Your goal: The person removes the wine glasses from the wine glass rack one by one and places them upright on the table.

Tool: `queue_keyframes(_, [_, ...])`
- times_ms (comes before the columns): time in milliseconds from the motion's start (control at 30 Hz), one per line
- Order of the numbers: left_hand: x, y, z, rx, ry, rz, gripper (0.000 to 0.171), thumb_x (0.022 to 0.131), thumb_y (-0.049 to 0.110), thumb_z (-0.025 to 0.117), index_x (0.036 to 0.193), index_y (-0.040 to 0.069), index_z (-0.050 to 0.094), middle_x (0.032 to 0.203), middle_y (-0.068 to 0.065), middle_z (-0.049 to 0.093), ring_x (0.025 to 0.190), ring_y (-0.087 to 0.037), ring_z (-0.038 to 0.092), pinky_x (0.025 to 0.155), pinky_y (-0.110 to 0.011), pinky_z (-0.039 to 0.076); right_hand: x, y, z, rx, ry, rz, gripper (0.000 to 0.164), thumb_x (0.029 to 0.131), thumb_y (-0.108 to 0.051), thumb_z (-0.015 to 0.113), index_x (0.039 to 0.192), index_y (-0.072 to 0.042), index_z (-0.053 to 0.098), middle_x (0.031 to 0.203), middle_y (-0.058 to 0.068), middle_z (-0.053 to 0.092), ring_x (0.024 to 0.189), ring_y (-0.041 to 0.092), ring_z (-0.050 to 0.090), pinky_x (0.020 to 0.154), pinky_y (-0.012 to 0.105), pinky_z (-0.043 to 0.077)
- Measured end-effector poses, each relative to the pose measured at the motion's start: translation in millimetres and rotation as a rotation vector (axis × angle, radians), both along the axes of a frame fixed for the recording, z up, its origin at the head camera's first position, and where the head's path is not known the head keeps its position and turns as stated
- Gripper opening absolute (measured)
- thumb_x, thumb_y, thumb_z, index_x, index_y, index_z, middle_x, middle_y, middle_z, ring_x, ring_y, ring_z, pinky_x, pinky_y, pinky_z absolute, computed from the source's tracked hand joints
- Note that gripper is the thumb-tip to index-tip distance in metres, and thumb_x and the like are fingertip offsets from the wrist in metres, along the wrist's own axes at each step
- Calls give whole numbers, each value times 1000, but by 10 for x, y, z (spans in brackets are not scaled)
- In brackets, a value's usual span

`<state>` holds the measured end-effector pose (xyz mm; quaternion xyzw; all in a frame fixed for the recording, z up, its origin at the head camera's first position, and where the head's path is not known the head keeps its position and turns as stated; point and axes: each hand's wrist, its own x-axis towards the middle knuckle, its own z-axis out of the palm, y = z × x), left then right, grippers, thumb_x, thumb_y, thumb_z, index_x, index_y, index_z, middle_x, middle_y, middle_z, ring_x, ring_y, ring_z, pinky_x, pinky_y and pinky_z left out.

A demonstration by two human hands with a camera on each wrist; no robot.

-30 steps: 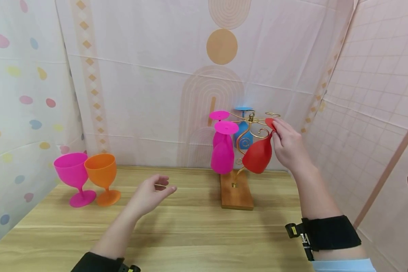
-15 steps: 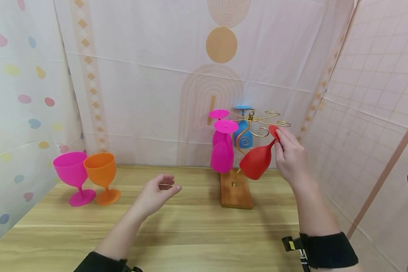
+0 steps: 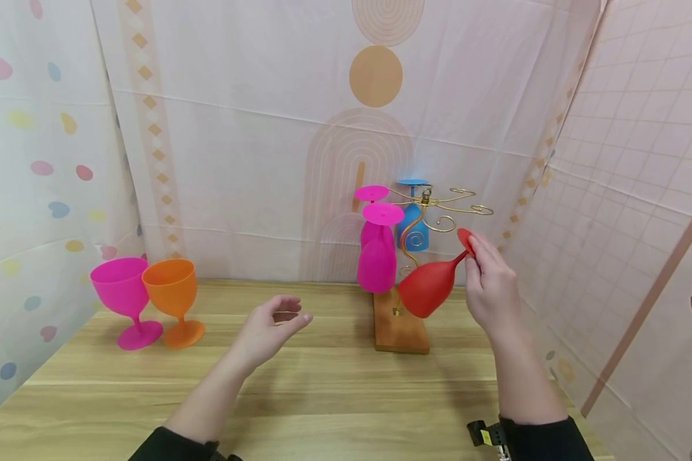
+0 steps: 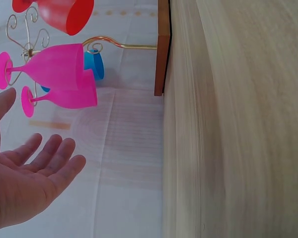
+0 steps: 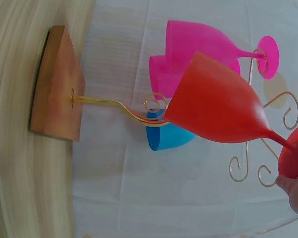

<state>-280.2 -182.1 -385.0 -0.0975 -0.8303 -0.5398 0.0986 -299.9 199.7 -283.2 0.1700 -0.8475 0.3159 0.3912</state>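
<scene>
My right hand (image 3: 492,282) pinches the foot of a red goblet (image 3: 429,288), which tilts with its bowl down and to the left, in front of the gold wire glass rack (image 3: 425,200). In the right wrist view the red goblet (image 5: 221,101) is apart from the rack's curled arms. Two pink goblets (image 3: 377,266) and a blue goblet (image 3: 413,227) hang upside down on the rack. My left hand (image 3: 270,331) hovers over the table, its fingers relaxed and holding nothing; the left wrist view shows its bare palm (image 4: 25,191).
A pink goblet (image 3: 121,282) and an orange goblet (image 3: 172,291) stand upright at the table's left. The rack's wooden base (image 3: 400,333) rests on the wooden table (image 3: 323,397). Patterned cloth walls (image 3: 236,160) enclose the back and sides.
The red goblet has come off the rack's arm, moving down and toward me in my right hand, and tilts more. My left hand has shifted slightly right.
</scene>
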Motion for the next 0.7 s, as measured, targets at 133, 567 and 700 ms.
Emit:
queue_keyframes(133, [13, 21, 17, 29, 2, -10, 60, 92, 43, 76, 136, 6, 58, 130, -11, 64, 121, -31, 61, 98, -46, 54, -7, -31, -99, -31, 38, 22, 41, 104, -6, 54, 145, -1, 55, 148, 18, 53, 139, 37, 47, 107, 57, 42])
queue_keyframes(567, [57, 62, 45, 144, 20, -24, 60, 90, 38, 79, 137, 8, 57, 136, -12, 61, 126, -33, 58, 103, -48, 50, -62, -296, -377, -74, 70, 72, 36, 101, 0, 57, 137, 5, 61, 138, 21, 61, 129, 38, 57, 105, 54, 46])
queue_keyframes(700, [62, 78, 57, 168, 33, -20, 59, 90, 37, 79, 137, 7, 57, 137, -12, 60, 128, -33, 56, 107, -49, 46, -48, -384, -419, -76, 67, 89, 35, 101, 0, 56, 135, 3, 63, 133, 20, 64, 124, 36, 61, 103, 54, 48])
